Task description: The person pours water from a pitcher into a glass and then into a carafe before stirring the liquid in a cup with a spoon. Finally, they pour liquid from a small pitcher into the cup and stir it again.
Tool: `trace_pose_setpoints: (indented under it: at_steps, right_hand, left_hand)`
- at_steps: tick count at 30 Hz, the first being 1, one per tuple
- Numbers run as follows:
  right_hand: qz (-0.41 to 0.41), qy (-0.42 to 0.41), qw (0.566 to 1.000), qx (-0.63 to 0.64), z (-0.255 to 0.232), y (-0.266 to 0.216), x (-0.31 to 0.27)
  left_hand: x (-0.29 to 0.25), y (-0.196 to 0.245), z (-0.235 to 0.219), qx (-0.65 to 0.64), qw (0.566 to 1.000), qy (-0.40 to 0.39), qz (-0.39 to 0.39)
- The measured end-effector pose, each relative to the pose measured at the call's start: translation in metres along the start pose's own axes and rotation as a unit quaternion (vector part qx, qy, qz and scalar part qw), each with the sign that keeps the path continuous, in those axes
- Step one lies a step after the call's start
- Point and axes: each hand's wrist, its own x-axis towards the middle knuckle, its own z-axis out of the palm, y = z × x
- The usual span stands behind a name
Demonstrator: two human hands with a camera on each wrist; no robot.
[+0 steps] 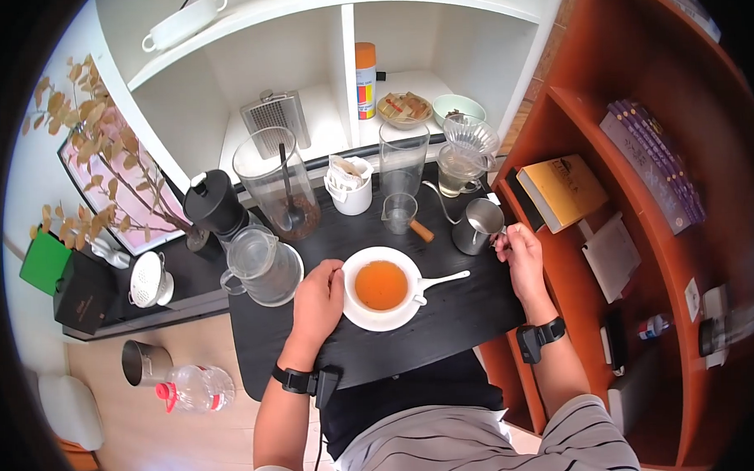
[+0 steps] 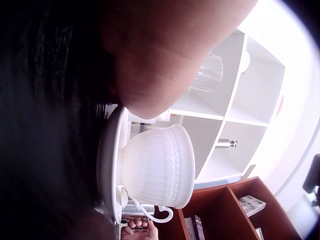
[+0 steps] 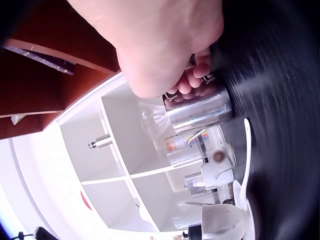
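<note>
A white cup of amber tea [image 1: 381,286] stands on a white saucer [image 1: 372,320]; the cup's ribbed side shows in the left wrist view. A white spoon [image 1: 445,279] lies on the saucer with its handle jutting right. My left hand [image 1: 317,304] grips the saucer's left rim, its fingertips partly hidden. At the table's right side my right hand [image 1: 523,259] holds the handle of a small steel gooseneck kettle [image 1: 474,228], fingers curled round it. The kettle stands upright, close to the black tabletop, its thin spout pointing away from me.
Behind the saucer are a glass pitcher [image 1: 253,260], a tall glass container [image 1: 267,177] with a black scoop, a white canister [image 1: 349,195], a small wood-handled glass jug [image 1: 399,211] and a glass dripper [image 1: 469,141]. A brown bookshelf [image 1: 572,121] borders the right side.
</note>
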Motion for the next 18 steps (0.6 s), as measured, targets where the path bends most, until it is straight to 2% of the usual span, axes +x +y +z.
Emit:
trace_pose_setpoints:
  at_steps: [1,3,5,6,7,9,11,13,15,18]
  right_hand:
    - [0.004,0.007,0.998,-0.064,-0.001,-0.002,0.001]
    - [0.0,-0.004,0.998,-0.061,-0.013,0.009,0.004]
    - [-0.107,0.053,0.964,-0.238,-0.009,0.009,0.003]
    - [-0.199,0.084,0.927,-0.305,-0.007,0.009,0.0]
    - [-0.243,0.122,0.901,-0.338,0.002,-0.003,-0.009]
    - [-0.288,0.143,0.866,-0.383,0.001,-0.011,-0.023]
    - [-0.303,0.085,0.881,-0.354,0.007,-0.017,-0.033]
    - [-0.256,-0.049,0.908,-0.327,0.012,-0.02,-0.036]
    - [-0.232,-0.131,0.905,-0.331,0.023,-0.025,-0.038]
    - [-0.198,-0.166,0.91,-0.323,0.03,-0.017,-0.038]
  left_hand:
    - [0.0,-0.001,0.001,0.0,1.0,0.002,-0.003]
    - [-0.001,-0.001,0.001,0.005,1.0,0.004,0.007]
    - [0.0,0.001,0.001,0.005,1.0,0.001,-0.011]
    - [0.0,-0.002,0.002,0.004,1.0,0.008,-0.006]
    - [0.0,-0.001,0.002,0.006,1.0,0.004,-0.011]
    - [-0.001,-0.002,0.003,0.011,1.0,0.009,-0.009]
    - [-0.001,-0.003,0.003,0.017,1.0,0.01,-0.007]
    - [-0.001,-0.004,0.005,0.022,1.0,0.01,-0.007]
    - [0.0,-0.003,0.005,0.027,0.999,0.003,-0.023]
    - [0.0,0.0,0.003,0.027,0.999,0.002,-0.022]
